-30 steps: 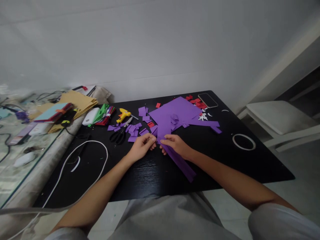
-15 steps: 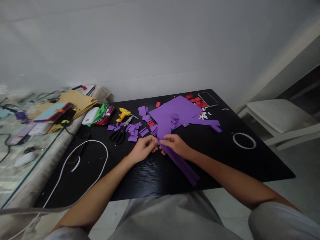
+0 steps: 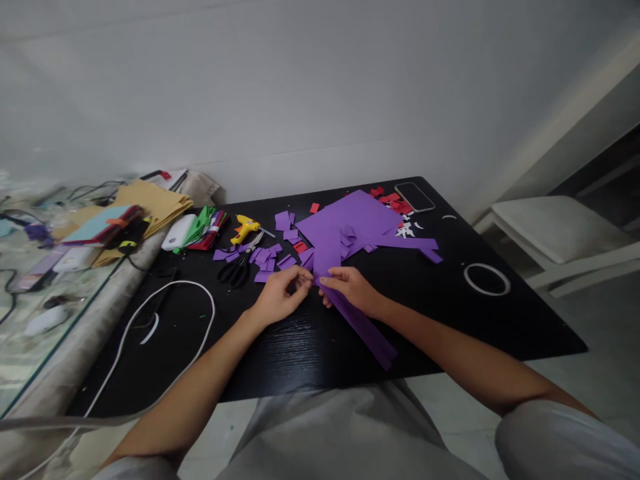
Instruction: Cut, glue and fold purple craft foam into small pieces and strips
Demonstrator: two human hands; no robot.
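A long purple strip [image 3: 364,328] slants toward the table's front edge, and my right hand [image 3: 350,290] is closed on its upper end. My left hand [image 3: 285,293] is beside that end, thumb and fingertips close together; whatever they pinch is too small to make out. Beyond my hands, another broad purple strip [image 3: 327,250] lies over a large purple sheet [image 3: 355,213]. Small purple pieces [image 3: 269,259] are scattered left of the sheet, near black-handled scissors [image 3: 240,267] and a yellow glue gun [image 3: 245,228].
On the black table [image 3: 425,327] are a white ring [image 3: 487,279], a phone [image 3: 415,197], red scraps [image 3: 395,201] and a looped white cable [image 3: 213,313]. A glass-topped surface [image 3: 30,347] with clutter adjoins at left; a white chair [image 3: 555,227] stands at right.
My left hand's fingers have loosened and shifted slightly left, with a wider gap between thumb and index finger. My right hand keeps its hold on the strip.
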